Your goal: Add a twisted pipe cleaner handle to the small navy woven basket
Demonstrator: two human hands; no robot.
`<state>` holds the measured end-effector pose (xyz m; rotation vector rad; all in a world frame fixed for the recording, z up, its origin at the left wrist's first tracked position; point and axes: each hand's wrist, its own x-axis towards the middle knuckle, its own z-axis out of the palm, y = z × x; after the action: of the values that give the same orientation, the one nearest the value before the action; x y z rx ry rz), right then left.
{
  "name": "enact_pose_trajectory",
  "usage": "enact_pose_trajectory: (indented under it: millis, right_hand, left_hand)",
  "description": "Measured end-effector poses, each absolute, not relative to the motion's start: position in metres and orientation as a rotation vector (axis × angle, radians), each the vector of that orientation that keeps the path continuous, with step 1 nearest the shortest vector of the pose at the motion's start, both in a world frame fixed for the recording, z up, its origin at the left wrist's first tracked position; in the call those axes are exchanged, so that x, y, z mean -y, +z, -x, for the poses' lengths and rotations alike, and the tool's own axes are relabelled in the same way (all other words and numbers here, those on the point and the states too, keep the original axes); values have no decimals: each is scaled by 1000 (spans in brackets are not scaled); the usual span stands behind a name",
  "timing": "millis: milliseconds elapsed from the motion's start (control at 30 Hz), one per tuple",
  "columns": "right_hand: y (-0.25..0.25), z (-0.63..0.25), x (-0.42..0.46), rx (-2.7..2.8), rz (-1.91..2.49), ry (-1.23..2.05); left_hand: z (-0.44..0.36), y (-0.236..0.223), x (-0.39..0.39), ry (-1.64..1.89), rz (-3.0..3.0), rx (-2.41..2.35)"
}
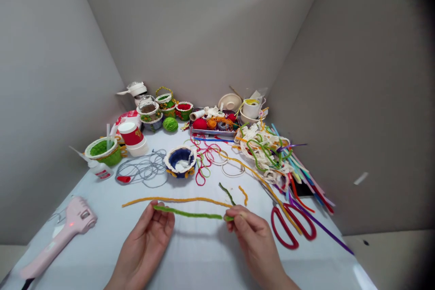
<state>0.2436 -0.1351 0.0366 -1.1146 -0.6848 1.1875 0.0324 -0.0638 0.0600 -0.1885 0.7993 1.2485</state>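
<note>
Green pipe cleaner [190, 214] held nearly level between two hands above the tabletop [190, 263].
Its left end is gripped between thumb and fingers of the left hand [147, 235], palm upturned; green is pinched at the fingertips of the right hand [253, 235], though whether both parts form one length cannot be told. The fuzzy length is best kept straight under light, even tension, gripped near its tips so that the pile is not flattened. Counted nearby: one yellow pipe cleaner [183, 199] just beyond the hands; two short pieces, one dark green piece [227, 193] and one yellow piece [243, 195]; one pair of scissors [292, 244]; one dark blue bowl [169, 161]; one pink glue gun [76, 217].
</note>
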Motion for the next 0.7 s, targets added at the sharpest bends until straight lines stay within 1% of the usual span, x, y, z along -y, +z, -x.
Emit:
enact_pose_trajectory:
  millis: [167, 333, 567, 700]
  right_hand:
    - [35, -250, 135, 721, 1186, 1039]
    - [35, -252, 137, 820, 1080, 973]
    - [38, -245, 142, 866, 935, 1060]
    - [50, -250, 142, 1015, 1002, 1124]
  left_hand:
    - [-34, 54, 64, 1247, 144, -819]
    - [-31, 51, 62, 1284, 56, -863]
    - [-26, 50, 59, 1288, 6, -821]
    - [-23, 53, 57, 1281, -65, -811]
